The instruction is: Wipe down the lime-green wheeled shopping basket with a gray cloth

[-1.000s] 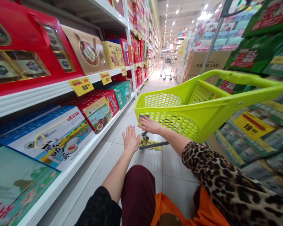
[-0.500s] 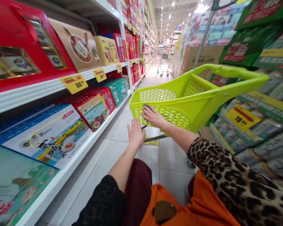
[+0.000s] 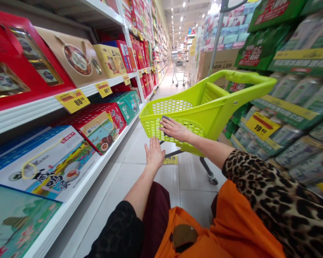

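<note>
A lime-green plastic shopping cart (image 3: 220, 107) stands askew in the aisle before me, its basket pierced with holes. My right hand (image 3: 176, 129) lies stretched out over the side of the basket. Under its palm and fingers it holds a dark grey cloth (image 3: 165, 117) against the cart; most of the cloth is hidden. My left hand (image 3: 154, 153) is open, fingers extended, with its fingertips at the cart's lower edge. Whether they touch the plastic I cannot tell.
Shelves on the left hold gift boxes (image 3: 98, 127) above yellow price tags (image 3: 72, 101). At right are stacked drink cans (image 3: 296, 89) and green packs (image 3: 266, 46). A metal cart (image 3: 179, 71) stands farther down the aisle. A yellow floor sticker (image 3: 171, 160) lies beneath the green cart.
The view has shifted, so the shelves and stacks sit farther left. The green cart has swung a little, showing more of its caster. My right hand stays on its side with the cloth.
</note>
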Demonstrator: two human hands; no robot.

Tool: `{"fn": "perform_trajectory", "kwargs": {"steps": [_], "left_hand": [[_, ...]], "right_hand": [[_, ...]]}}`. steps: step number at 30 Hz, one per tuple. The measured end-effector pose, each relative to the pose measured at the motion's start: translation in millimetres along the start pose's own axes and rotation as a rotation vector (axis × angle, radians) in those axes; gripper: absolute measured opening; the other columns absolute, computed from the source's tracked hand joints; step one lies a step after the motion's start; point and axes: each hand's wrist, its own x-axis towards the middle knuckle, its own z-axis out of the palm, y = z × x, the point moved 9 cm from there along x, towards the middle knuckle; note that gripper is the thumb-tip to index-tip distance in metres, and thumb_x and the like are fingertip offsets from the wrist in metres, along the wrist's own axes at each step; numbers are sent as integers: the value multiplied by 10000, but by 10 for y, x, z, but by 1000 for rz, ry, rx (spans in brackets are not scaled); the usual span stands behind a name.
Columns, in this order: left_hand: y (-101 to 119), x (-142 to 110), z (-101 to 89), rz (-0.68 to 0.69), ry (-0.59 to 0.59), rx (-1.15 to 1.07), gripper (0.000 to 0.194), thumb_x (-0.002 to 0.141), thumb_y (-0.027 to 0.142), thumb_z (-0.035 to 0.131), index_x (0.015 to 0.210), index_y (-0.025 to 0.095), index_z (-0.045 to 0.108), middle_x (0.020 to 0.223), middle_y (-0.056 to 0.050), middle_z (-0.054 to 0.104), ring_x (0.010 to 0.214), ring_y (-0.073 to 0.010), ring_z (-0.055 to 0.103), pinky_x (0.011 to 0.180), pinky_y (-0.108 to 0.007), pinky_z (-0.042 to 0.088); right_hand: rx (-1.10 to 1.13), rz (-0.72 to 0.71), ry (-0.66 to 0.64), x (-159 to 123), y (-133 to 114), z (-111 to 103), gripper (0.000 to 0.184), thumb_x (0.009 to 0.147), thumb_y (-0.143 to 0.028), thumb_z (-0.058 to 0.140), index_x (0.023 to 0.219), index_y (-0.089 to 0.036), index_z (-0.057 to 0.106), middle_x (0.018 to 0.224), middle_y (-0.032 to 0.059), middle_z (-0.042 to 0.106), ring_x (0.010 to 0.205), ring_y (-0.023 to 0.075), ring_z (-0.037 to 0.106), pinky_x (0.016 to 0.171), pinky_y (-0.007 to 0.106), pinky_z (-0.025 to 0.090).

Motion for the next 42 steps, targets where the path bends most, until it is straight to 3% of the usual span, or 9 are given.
{"fn": "perform_trajectory", "kwargs": {"steps": [2,5,13,19,22,31,35,39,42], "left_hand": [[110,39,-21,17,9,-15,659,826,287,427,1404,41,226,1490,-164,215,1391,-265,150,1111,-530,144],[262,72,-76,54,39,-21,665,827,299,431,1406,46,224,1494,-156,204,1391,-260,152,1114,-523,146],[375,51,-45,77,21,-36,658,822,281,440,1401,44,238,1491,-151,210,1390,-254,160,1114,-515,149],[561,78,-2,93,0,-82,655,825,285,432,1402,47,234,1496,-150,191,1393,-252,147,1116,-510,126],[668,99,-11,110,15,-98,650,829,293,425,1406,66,231,1497,-153,191,1393,-250,145,1115,-513,124],[811,31,71,179,25,-79,649,836,307,417,1404,55,230,1495,-164,196,1397,-259,122,1110,-528,127],[950,21,109,185,15,-84,645,832,301,425,1406,78,236,1492,-159,214,1395,-257,132,1111,-524,133],[1199,52,80,195,18,-118,653,825,295,430,1412,90,228,1499,-141,203,1395,-254,137,1114,-525,132],[1360,55,43,200,12,-141,661,822,296,432,1412,83,224,1502,-134,193,1396,-252,130,1118,-523,129]], "right_hand": [[-27,36,20,73,147,-88,426,884,-100,423,1310,-119,424,1438,156,343,1360,257,232,1086,508,255],[-56,71,-27,-28,234,5,378,885,-102,422,1260,-102,476,1394,176,406,1332,263,301,1062,505,298],[-16,-55,-283,-633,-40,478,289,883,-127,464,1151,-110,568,1272,173,539,1241,255,445,983,467,404],[-64,72,-59,-419,317,-71,404,898,-104,408,1300,-124,440,1407,169,388,1347,262,266,1059,511,290],[-76,145,-17,-395,481,-172,413,892,-90,405,1303,-116,438,1415,176,371,1356,269,242,1058,524,286],[-13,41,-224,-1126,-36,434,323,859,-105,496,1178,-110,553,1280,174,532,1260,257,422,1009,478,381],[-38,12,-185,-1124,18,162,359,873,-113,477,1230,-118,514,1325,166,493,1295,261,370,1028,483,352],[-105,121,-61,-933,421,-347,429,889,-93,412,1315,-138,434,1416,151,381,1353,264,251,1065,512,282],[-122,182,-60,-972,615,-478,427,885,-87,401,1309,-125,441,1414,160,381,1354,266,248,1069,514,275]]}}
